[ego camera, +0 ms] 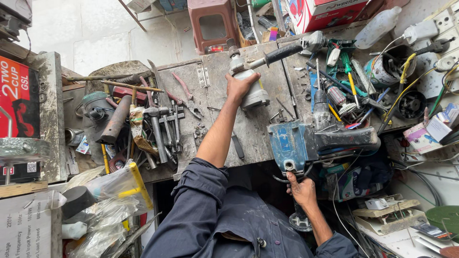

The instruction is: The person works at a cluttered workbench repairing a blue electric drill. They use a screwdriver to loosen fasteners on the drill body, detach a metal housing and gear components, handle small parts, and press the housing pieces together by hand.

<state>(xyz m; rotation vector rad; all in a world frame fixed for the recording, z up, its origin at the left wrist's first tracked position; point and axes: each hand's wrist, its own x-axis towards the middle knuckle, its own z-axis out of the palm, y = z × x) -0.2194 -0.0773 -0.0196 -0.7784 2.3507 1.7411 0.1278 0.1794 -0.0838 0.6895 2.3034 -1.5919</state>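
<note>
head view: left hand (240, 87) lies fingers curled over the grey motor housing (252, 88) near the counter's (220, 110) far edge; the housing's long axis runs from far to near edge, and its black side handle (282, 51) points toward the far right corner. right hand (301, 188), at the near edge, has fingers closed beneath the blue drill body (299, 141), just right of the housing.

hammers (155, 129) left on bench | red stool (213, 21) behind | clear bottle (377, 26) top right | green bowl (444, 217)
</note>
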